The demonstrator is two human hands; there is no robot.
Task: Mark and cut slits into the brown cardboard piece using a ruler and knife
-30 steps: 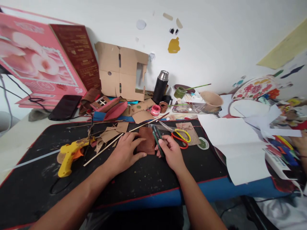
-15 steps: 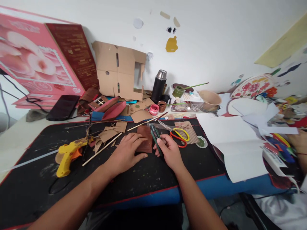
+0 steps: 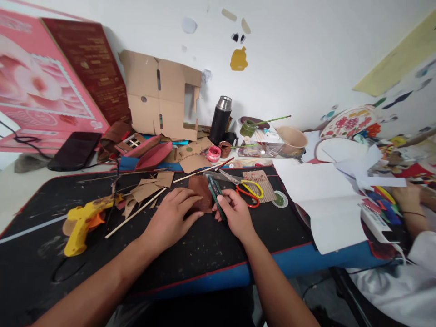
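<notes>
My right hand (image 3: pixel 235 213) is closed around a dark green utility knife (image 3: pixel 217 195), its blade end tilted up and to the left. Under my left hand (image 3: pixel 173 215) lies a brown painted piece of cardboard (image 3: pixel 200 188); the fingers are stretched out, with the tips on its left part. The knife is just at the right edge of this piece. Behind the right hand rest scissors (image 3: pixel 252 190) with one yellow and one red handle, next to a corrugated cardboard piece (image 3: pixel 260 185). Cardboard scraps (image 3: pixel 146 190) and a thin wooden stick (image 3: pixel 134 214) lie left of my left hand.
A yellow glue gun (image 3: pixel 83 222) lies on the black mat's left side. Paint jars (image 3: pixel 214 154), a black thermos (image 3: pixel 220 120) and a cardboard sheet (image 3: pixel 146 109) stand along the wall. White paper (image 3: pixel 323 200) hangs over the front edge at right, near another person's arm (image 3: pixel 413 209).
The view has turned slightly to the right, so things sit further left. More of the other person's arm and sleeve shows. Both hands keep nearly the same place by the brown cardboard.
</notes>
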